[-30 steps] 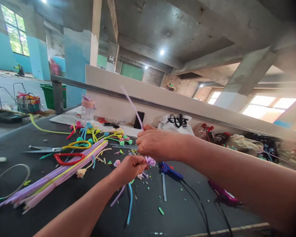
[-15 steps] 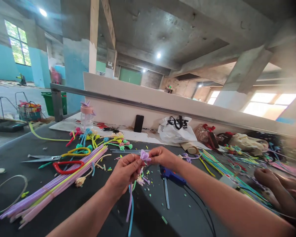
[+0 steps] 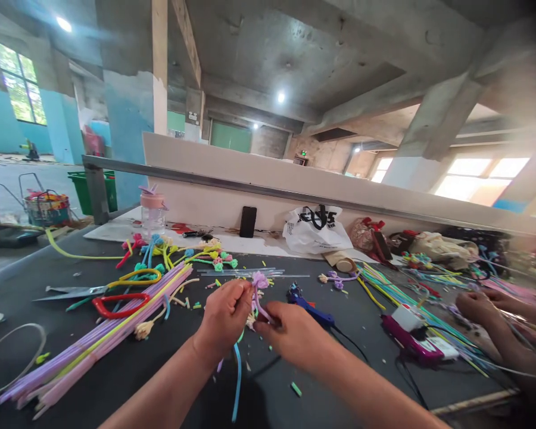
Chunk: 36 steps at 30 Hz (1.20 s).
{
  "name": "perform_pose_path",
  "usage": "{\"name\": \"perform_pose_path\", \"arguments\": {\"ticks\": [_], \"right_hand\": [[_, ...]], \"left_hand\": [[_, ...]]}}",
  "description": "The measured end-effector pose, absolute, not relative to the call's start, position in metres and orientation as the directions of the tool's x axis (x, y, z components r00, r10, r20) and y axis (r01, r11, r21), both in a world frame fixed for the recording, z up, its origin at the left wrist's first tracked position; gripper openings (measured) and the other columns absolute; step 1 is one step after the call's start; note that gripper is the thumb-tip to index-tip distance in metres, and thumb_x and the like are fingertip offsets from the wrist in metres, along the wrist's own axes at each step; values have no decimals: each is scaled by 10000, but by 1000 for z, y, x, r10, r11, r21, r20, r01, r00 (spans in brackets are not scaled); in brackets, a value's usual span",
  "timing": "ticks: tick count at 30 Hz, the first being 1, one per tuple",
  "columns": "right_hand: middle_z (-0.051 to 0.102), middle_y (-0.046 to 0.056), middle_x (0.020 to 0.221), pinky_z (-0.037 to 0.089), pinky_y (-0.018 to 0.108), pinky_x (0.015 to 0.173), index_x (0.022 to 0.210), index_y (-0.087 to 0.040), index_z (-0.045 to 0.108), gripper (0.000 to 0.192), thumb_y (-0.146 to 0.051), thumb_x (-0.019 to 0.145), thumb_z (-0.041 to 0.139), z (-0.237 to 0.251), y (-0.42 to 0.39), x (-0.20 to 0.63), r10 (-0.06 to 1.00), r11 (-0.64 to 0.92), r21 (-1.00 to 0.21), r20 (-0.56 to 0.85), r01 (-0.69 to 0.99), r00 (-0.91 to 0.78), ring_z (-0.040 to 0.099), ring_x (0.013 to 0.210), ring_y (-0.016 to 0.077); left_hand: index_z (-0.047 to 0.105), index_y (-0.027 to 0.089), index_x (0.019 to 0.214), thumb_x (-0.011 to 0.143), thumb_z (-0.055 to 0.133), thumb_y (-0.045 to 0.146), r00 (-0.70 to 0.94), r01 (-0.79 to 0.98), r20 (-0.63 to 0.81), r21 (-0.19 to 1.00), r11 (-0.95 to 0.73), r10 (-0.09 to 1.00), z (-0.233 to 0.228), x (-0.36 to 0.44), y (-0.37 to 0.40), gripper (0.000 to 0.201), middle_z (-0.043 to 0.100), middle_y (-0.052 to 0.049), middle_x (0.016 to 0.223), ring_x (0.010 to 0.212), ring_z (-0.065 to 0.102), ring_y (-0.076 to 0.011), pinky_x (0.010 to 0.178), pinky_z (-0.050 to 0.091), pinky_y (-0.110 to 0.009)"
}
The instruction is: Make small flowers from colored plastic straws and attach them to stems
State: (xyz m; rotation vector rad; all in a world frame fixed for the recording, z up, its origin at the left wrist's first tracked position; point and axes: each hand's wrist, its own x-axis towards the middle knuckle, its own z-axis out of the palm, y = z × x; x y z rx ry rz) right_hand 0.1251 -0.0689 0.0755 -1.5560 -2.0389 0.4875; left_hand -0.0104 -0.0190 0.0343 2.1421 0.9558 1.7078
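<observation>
A concrete-ceilinged hall is surrounding a long black worktable (image 3: 116,369) that is running along a white partition (image 3: 259,179). A bundle of pipe cleaners (image 3: 93,339), scissors (image 3: 78,292), a blue glue gun (image 3: 310,307) and a white bag (image 3: 315,229) are lying on the table. The left hand (image 3: 223,319) is pinching a purple pipe-cleaner flower (image 3: 259,280) just above the tabletop, fingers closed on its stem. The right hand (image 3: 295,333) is gripping the same stem lower down, fingers curled. Another person's hand (image 3: 476,307) is resting at the far right.
</observation>
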Motion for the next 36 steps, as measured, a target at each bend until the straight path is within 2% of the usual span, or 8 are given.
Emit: {"name": "perform_pose_path", "arguments": {"ticks": [2,5,7,12,18,25,30,36], "right_hand": [[587,-13,604,251,223,484,686,-195,586,116,-296,736,557,83,-71,131,949,287,-423,246,859,-196,470,535,119],[654,13,688,299,230,531,812,-207,628,143,-319,746,567,90,-70,132,933,292,-381,315,877,-174,550,603,148],[648,6,643,317,230,534,759,-202,641,134,-316,733,575,89,-66,128,930,307,-449,331,839,-163,556,594,151],[529,-30,486,314,223,468,563,-180,600,152,-260,681,549,77,-48,119,959,210,-795,279,569,37,462,483,123],[498,-34,514,312,226,481,597,-169,599,152,-312,640,571,46,-26,106,920,216,-946,280,242,274,395,498,109],[517,-25,522,341,230,484,564,-172,592,158,-313,636,603,41,-30,80,872,278,-957,286,81,397,406,502,109],[558,-23,542,359,229,495,589,-165,609,167,-318,593,675,42,-22,78,907,265,-959,211,-102,365,447,515,111],[588,-31,565,389,225,543,602,-154,626,142,-275,584,699,35,-10,82,928,256,-922,151,-289,342,482,530,100]], "left_hand": [[567,185,685,835,446,214,110,340,786,545,-766,608,34,-9,-20,195,611,-33,664,648,566,-137,633,422,-227],[569,194,692,842,442,217,128,343,793,528,-777,596,31,-7,-22,197,621,-30,673,657,578,-138,645,432,-233],[570,196,715,846,440,215,123,359,800,516,-778,587,29,-6,-21,186,634,-33,698,679,589,-140,658,441,-237],[564,198,752,854,428,197,122,426,839,439,-791,531,24,-6,-14,171,648,-46,749,729,601,-150,691,460,-253],[542,170,740,866,388,163,199,525,866,301,-796,459,16,-7,-2,199,606,-56,703,705,577,-161,678,460,-278],[511,179,705,871,359,147,288,634,855,168,-755,431,14,-16,7,228,548,-44,655,653,533,-161,646,459,-288],[514,178,730,865,382,142,245,658,869,177,-732,430,14,-18,7,192,554,-32,658,659,541,-156,645,472,-281],[547,119,990,857,392,146,262,628,873,170,-760,411,3,-13,11,206,638,-103,838,805,599,-199,729,501,-332]]}}
